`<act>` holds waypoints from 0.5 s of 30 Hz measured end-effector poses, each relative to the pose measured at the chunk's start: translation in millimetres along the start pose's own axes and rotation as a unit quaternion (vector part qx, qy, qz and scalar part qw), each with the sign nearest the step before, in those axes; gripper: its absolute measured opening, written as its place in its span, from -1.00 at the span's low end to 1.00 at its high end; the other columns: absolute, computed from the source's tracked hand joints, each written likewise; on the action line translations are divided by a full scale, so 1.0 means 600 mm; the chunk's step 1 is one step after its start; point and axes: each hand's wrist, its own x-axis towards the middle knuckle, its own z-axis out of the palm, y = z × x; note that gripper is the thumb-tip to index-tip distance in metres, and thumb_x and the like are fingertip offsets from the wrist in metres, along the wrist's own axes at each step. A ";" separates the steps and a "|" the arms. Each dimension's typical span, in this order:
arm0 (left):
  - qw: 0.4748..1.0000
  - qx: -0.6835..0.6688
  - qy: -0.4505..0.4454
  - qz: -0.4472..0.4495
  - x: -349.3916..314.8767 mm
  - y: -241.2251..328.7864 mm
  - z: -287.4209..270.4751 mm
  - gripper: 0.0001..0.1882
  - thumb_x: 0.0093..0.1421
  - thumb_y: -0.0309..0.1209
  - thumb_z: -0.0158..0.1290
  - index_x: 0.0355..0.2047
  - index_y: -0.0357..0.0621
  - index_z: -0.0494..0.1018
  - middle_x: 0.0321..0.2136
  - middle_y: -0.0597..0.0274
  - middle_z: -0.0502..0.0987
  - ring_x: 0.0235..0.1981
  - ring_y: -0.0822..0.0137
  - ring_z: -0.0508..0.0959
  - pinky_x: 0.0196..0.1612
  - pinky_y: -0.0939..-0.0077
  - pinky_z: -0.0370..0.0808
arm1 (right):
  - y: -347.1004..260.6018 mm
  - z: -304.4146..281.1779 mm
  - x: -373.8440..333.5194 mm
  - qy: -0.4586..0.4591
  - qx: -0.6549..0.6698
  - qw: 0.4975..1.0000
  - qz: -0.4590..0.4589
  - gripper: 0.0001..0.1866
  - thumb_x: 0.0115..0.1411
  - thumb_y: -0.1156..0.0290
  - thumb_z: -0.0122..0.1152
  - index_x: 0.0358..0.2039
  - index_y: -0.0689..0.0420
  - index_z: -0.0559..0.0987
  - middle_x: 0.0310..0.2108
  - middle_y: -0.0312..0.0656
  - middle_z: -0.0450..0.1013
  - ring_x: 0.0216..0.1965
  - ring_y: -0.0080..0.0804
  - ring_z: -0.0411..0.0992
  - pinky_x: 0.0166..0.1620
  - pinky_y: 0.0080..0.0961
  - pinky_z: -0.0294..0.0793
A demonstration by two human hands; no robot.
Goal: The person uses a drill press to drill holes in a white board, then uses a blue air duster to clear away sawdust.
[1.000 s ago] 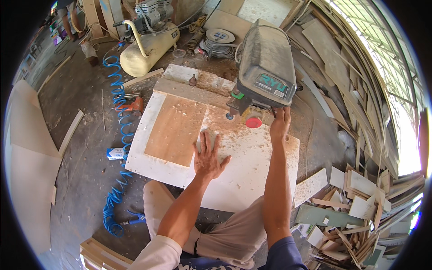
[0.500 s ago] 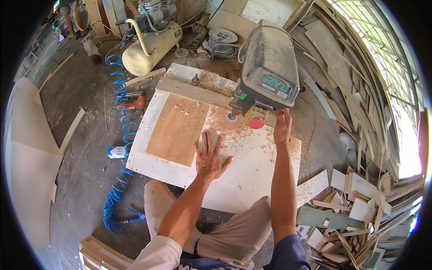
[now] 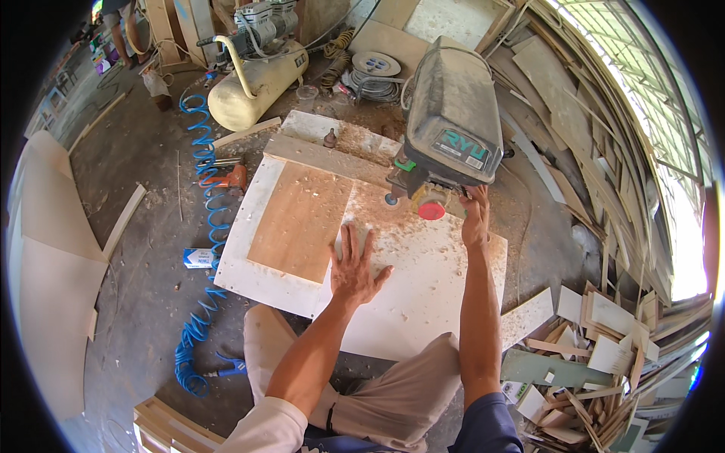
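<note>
My left hand (image 3: 355,273) lies flat with its fingers spread, over the right edge of a thin brown plywood panel (image 3: 298,223) and the white work board (image 3: 423,302) beneath it. The panel's far edge meets a wooden strip (image 3: 325,160) fixed across the board. Above the board's far right stands a bench drill press (image 3: 453,113) with a dusty dark cover, a green switch and a red round knob (image 3: 431,211). Closed at the lower right of its head, my right hand (image 3: 476,219) grips what looks like the feed handle, mostly hidden by the fingers.
Wood shavings litter the board. A blue coiled air hose (image 3: 205,158) runs down the left, past an orange power tool (image 3: 226,180) and a small box (image 3: 199,258). A cream air compressor (image 3: 253,90) stands behind. Wood offcuts (image 3: 581,362) pile up at right; a person (image 3: 124,30) stands far left.
The whole view has shifted slightly. Both hands keep nearly the same places, the left on the panel's edge and the right at the drill press. At far left, more of the other person shows.
</note>
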 end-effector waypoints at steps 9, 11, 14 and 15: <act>1.000 0.011 0.000 -0.002 0.000 -0.002 0.007 0.03 0.38 0.40 -0.25 0.61 0.04 -0.21 0.57 -0.27 -0.38 0.60 -0.16 -0.38 0.49 -0.33 -0.23 | 0.010 -0.015 0.021 0.009 -0.055 0.993 -0.104 -0.52 0.04 0.27 0.06 -0.13 0.35 0.62 -0.06 0.12 0.53 0.02 0.13 0.39 0.18 -0.13 0.34; 1.000 0.007 0.010 0.004 0.002 -0.002 0.011 0.03 0.37 0.40 -0.24 0.60 0.03 -0.20 0.57 -0.28 -0.37 0.59 -0.18 -0.37 0.49 -0.34 -0.23 | 0.023 -0.020 0.038 0.055 -0.061 0.983 -0.167 -0.56 0.05 0.29 0.06 -0.18 0.36 0.62 -0.14 0.13 0.54 -0.10 0.09 0.41 0.07 -0.14 0.38; 1.000 -0.004 0.027 0.015 0.002 0.000 0.019 0.04 0.37 0.40 -0.22 0.60 0.02 -0.19 0.56 -0.30 -0.34 0.59 -0.19 -0.35 0.49 -0.35 -0.23 | 0.047 -0.010 0.056 0.194 -0.051 0.957 -0.210 -0.69 0.20 0.41 -0.02 -0.28 0.38 0.62 -0.29 0.11 0.53 -0.32 -0.10 0.42 -0.18 -0.21 0.40; 0.999 -0.002 0.030 0.014 0.001 -0.004 0.018 0.04 0.37 0.40 -0.21 0.60 0.02 -0.18 0.56 -0.30 -0.34 0.59 -0.19 -0.35 0.49 -0.35 -0.24 | 0.030 -0.014 0.073 0.191 -0.060 0.960 -0.195 -0.71 0.28 0.44 -0.04 -0.29 0.36 0.61 -0.36 0.07 0.53 -0.38 -0.19 0.42 -0.24 -0.25 0.39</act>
